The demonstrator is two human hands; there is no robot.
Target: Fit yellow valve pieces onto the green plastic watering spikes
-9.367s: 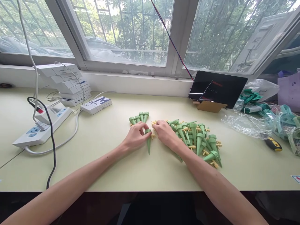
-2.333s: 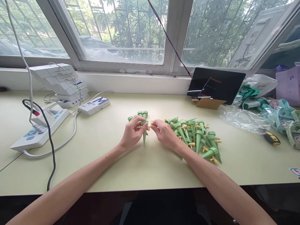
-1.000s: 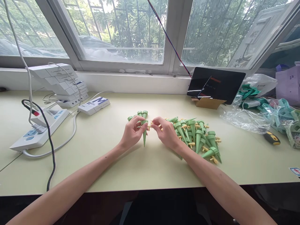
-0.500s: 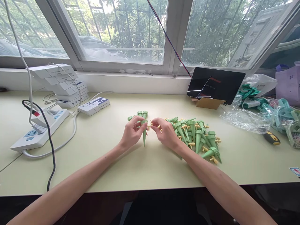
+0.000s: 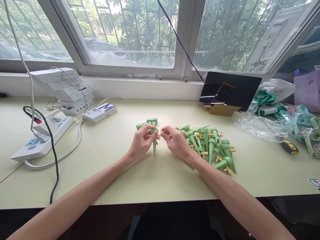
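Between the fingers of my left hand point(image 5: 140, 141) is a green plant watering spike point(image 5: 154, 146), its tapered tip pointing down. My right hand point(image 5: 176, 141) pinches a small yellow valve point(image 5: 159, 135) at the side of that spike, just below its cap. The fingers hide where the two parts meet. Behind my left hand lie several green spikes point(image 5: 149, 121), partly covered by it. A heap of green spikes with yellow valves point(image 5: 211, 146) spreads to the right of my right hand, and my right forearm passes in front of it.
On the left are a power strip point(image 5: 42, 143) with cables, a stack of white boxes point(image 5: 67, 86) and a single box point(image 5: 100, 113). A dark tablet point(image 5: 230, 90) leans on a cardboard stand point(image 5: 222, 110). Plastic bags point(image 5: 262, 126) and a yellow-black tool handle point(image 5: 290, 147) lie right.
The spike in my left hand has shifted very slightly to the right, its thumb with it. Both hands otherwise keep their places, and the heap looks the same.
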